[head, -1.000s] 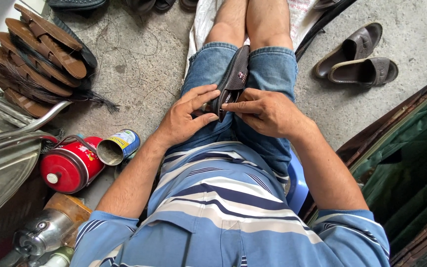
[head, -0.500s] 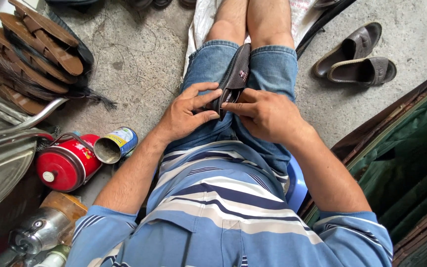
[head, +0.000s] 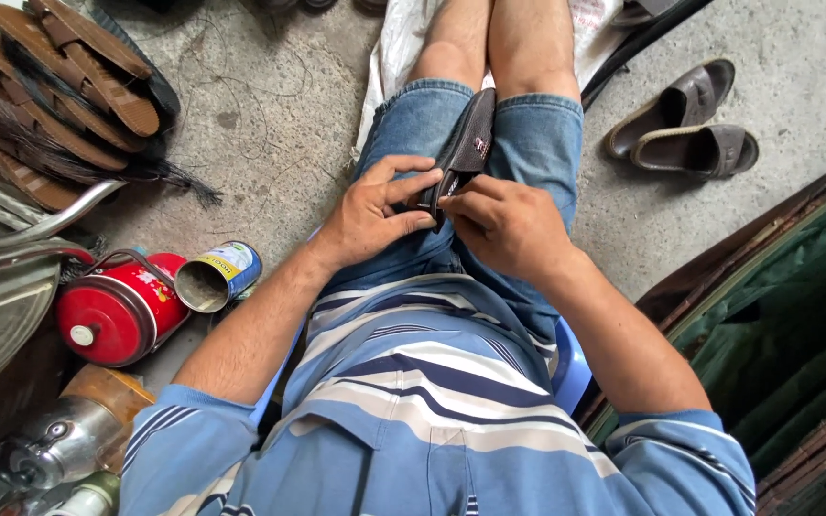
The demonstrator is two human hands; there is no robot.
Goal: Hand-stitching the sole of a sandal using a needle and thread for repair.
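Seated, we hold a dark shoe wedged between our thighs, left hand gripping its near end and right hand pinching the edge there, the work apparently unfinished, with more sandals waiting on the floor.

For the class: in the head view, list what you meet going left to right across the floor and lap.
Red canister → open tin can → left hand → dark shoe on the lap → right hand → pair of grey sandals.
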